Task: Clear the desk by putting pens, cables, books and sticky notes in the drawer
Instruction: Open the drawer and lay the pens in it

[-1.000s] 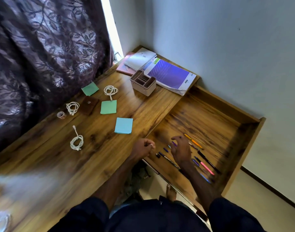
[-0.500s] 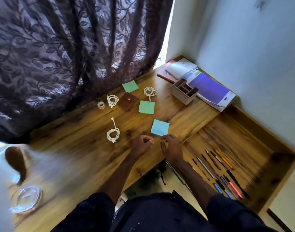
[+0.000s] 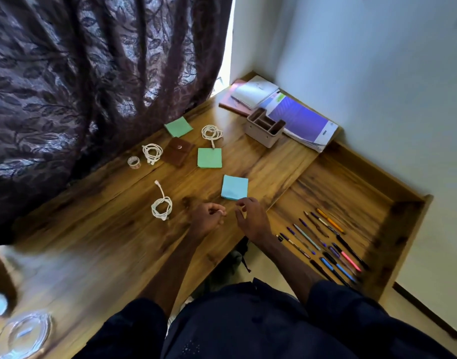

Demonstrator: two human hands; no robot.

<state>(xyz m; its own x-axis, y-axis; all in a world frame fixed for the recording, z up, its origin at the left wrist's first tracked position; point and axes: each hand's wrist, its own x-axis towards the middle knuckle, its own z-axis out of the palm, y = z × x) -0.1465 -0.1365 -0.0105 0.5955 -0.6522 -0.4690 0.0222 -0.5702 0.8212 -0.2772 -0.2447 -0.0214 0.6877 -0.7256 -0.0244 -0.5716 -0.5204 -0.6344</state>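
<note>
I start with the counter (image 3: 118, 242), which fills my view from 7 o'clock up to the far corner at 1 o'clock. The drawer (image 3: 351, 193) stands pulled right out at 3 o'clock, so I judge anything lifted needs only a short carry sideways. The books (image 3: 299, 120) are stacked in the corner at 1 o'clock, overlapping one another, with an organiser box (image 3: 265, 129) just in front of them. I expect they go last, being bulkiest and furthest away.

The right hand (image 3: 252, 221) is loosely spread and carries nothing. Its fingertips are at the near edge of the blue sticky pad (image 3: 234, 187), which lies at its 12 o'clock, but I cannot tell whether they touch. It is the hand on the drawer side, so it makes sense for it to take the pad. The left hand (image 3: 205, 221) rests on the counter in a loose fist, with nothing visible in it.

Two green pads (image 3: 209, 158) lie beyond at 11 o'clock, near a brown pouch (image 3: 177, 151). Three white cables (image 3: 161, 206) are left out, each coiled, so each should lift as one bundle. The nearest is at 9 o'clock of the left hand. The pens (image 3: 325, 244) already lie flat in a row on the drawer floor at 4 o'clock, leaving its far end bare for the rest
</note>
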